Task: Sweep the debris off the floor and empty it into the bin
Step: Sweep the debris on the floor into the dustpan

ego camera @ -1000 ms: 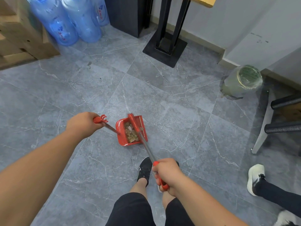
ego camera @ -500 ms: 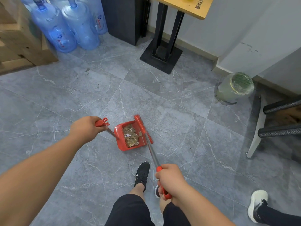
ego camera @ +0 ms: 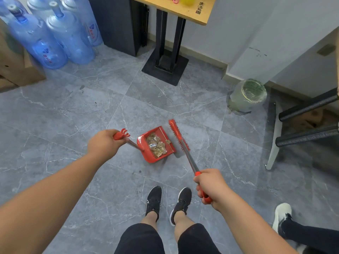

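Debris point(ego camera: 156, 146) sits heaped in our red dustpan point(ego camera: 156, 144) on the floor — our right hand point(ego camera: 211, 187), fingers clamped on the broom point(ego camera: 178, 136), has just swung it clear; left hand point(ego camera: 104, 142) grips the dustpan handle. Sweeping looks done — the lined bin point(ego camera: 246, 95) waits beyond.

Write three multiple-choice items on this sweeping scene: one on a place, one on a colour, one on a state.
1. Where is the bin?
A. under the wooden table
B. by the wall, right of the dustpan
C. between the shoes

2. What colour is the dustpan?
A. blue
B. green
C. red

3. What state is the dustpan in?
A. holding debris
B. empty
C. upside down

Answers:
1 B, it stands beside the skirting, to the right.
2 C, pan and broom are both red.
3 A, brown scraps lie in the pan.
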### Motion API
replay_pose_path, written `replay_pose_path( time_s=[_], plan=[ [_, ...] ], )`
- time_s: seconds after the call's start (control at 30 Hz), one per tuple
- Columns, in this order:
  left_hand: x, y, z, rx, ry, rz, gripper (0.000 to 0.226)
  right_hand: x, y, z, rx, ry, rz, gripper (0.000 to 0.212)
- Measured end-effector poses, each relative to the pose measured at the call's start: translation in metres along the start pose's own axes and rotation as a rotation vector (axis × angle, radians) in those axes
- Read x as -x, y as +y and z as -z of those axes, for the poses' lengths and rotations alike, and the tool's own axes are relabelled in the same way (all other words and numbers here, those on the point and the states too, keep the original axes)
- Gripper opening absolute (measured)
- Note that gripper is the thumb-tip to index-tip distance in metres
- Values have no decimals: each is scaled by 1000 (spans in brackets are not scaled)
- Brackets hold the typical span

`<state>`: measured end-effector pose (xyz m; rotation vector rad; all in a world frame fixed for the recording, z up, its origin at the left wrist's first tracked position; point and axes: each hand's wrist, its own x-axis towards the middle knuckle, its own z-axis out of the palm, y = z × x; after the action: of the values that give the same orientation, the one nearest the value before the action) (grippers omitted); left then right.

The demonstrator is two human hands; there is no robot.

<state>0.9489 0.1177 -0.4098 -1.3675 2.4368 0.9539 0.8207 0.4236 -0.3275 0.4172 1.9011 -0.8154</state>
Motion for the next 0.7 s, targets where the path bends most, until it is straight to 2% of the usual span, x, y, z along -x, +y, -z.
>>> replay_pose_path(
  time_s=[0.3,0.5,0.7],
  plan=[
    [-11,83,-24,178,6,-49,34,23,-19,80,-10,89,58,18],
    [-13,143,-47,321,11,-23,31,53,-27,104,-64,91,101,16],
    [-16,197,-56,386,9,-71,29,87,-25,109,-52,68,114,12]
  ],
)
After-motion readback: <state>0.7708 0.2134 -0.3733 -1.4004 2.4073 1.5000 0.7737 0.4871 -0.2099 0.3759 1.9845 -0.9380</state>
